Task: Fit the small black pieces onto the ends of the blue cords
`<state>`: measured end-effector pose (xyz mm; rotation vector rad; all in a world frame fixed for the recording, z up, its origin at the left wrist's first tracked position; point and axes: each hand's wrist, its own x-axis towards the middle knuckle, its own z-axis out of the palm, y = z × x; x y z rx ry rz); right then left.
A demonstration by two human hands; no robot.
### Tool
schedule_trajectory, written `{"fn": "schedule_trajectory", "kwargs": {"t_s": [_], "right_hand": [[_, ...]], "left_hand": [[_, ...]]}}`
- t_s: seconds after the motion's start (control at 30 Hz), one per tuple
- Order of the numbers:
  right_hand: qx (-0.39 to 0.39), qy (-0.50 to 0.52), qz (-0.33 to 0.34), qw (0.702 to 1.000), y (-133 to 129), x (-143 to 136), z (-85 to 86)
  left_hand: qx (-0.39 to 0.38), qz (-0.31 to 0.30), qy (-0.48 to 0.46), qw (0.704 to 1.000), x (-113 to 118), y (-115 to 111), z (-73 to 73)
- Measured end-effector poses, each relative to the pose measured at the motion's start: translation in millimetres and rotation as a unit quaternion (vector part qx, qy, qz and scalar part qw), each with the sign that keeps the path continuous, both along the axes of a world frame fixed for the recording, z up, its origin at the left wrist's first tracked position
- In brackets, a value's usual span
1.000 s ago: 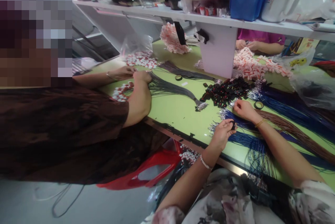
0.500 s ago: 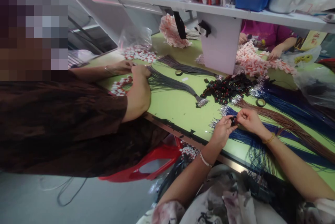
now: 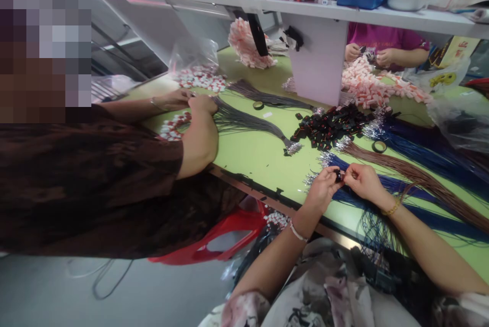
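My left hand (image 3: pixel 321 187) is closed, pinching a small black plastic connector housing (image 3: pixel 338 175) between thumb and fingertips. Close against it on the right, my right hand (image 3: pixel 362 181) is also closed in a pinch; its fingers hide what they grip. Beneath both hands lie blue wires (image 3: pixel 353 197) with silvery terminals (image 3: pixel 310 180) at their left ends. A bundle of brown wires (image 3: pixel 405 161) runs past my right hand, a few strands rising near that wrist. Just beyond my hands is a heap of black connector housings (image 3: pixel 332 126).
At left, a co-worker's hands (image 3: pixel 202 103) work by grey wires (image 3: pixel 252 123) and red-and-white parts (image 3: pixel 173 126). Across the table, another person's hands (image 3: pixel 384 57) are above pink-and-white parts (image 3: pixel 367 82). A shelf (image 3: pixel 305 11) spans overhead on a white post (image 3: pixel 319 62). Tape rolls (image 3: pixel 379 146) lie nearby.
My hands stay together at the black connector housing, with only small finger shifts. Across the table, the other person's hands have lifted off the pink-and-white pile and come together. The view has shifted slightly.
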<state>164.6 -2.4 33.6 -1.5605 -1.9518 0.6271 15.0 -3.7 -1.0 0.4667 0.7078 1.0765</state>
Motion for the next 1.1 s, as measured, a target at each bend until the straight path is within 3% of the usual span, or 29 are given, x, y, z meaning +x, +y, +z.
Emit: {"fn": "schedule_trajectory", "kwargs": {"t_s": [0.37,0.5,0.6,0.77,0.9,0.97,1.0,1.03,1.1], "right_hand": [[-0.026,0.044,0.011,0.999,2.7,0.7,-4.9],[0.017,-0.003,0.058,0.998,2.2,1.0,2.0],[0.007,0.0,0.085,0.996,1.3,1.9,3.3],[0.011,-0.018,0.044,0.999,0.7,-0.1,-4.0],[-0.034,0.031,0.074,0.996,6.7,12.1,4.1],[-0.055,0.074,0.067,0.993,11.1,20.6,13.0],[-0.06,0.084,0.061,0.993,12.6,23.2,17.0],[-0.064,0.084,0.062,0.993,13.3,24.0,20.1],[-0.078,0.054,0.093,0.991,11.6,19.4,22.1]], "left_hand": [[0.035,0.032,0.098,0.994,9.1,-7.7,0.4],[0.023,0.041,0.115,0.992,9.4,-9.0,0.7],[0.014,0.037,0.102,0.994,8.2,-8.4,1.1],[0.02,0.028,0.143,0.989,8.7,-3.5,-2.6],[0.092,0.042,0.204,0.974,10.0,-15.3,4.9],[0.223,0.073,0.28,0.931,11.8,-33.9,15.2],[0.319,0.069,0.324,0.888,13.4,-45.5,20.8],[0.429,0.043,0.353,0.83,15.5,-57.5,26.1],[0.647,-0.09,0.345,0.674,21.6,-80.0,32.8]]}}
